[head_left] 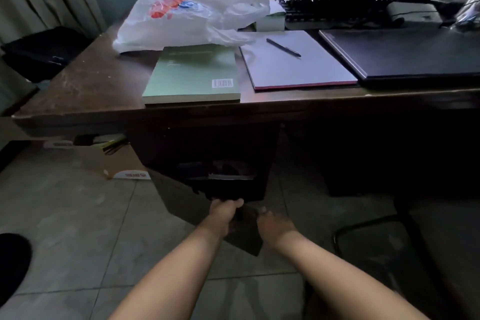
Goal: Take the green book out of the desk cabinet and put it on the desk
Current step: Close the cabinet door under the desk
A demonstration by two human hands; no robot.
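left hand (225, 212): lower centre of the frame; fingers curled over the top edge of the cabinet door (233, 226), closed on that edge.
right hand (272, 226): just right of the left hand, low on the same door; fingers folded against the panel. whether it grips or only presses cannot be told in the dim light.
cabinet door: dark panel swung out toward the viewer, tilted, its lower corner near the tiled floor (78, 216).
desk cabinet (220, 164): centre of the frame, under the desk; the interior is dark, with some papers dimly visible inside.
risk, door: judged the main hazard; if pushed shut quickly, a finger wrapped over the edge could be pinched between door and frame.
risk, contents: papers near the opening might catch the door and stop it closing.
desk (85, 86): brown top across the middle of the frame.
green book (193, 73): flat on the desk, back cover with barcode up, its near edge almost at the desk's front edge, above the cabinet; free of both hands and well above them in the frame.
risk, book: so close to the edge, a knock from a rising arm could tip it off.
notepad (298, 65): just right of the book, a pen (283, 47) on it.
plastic bag (187, 13): behind the book, upper centre, touching its far edge.
task status: judged done for the book; only the door seems left.
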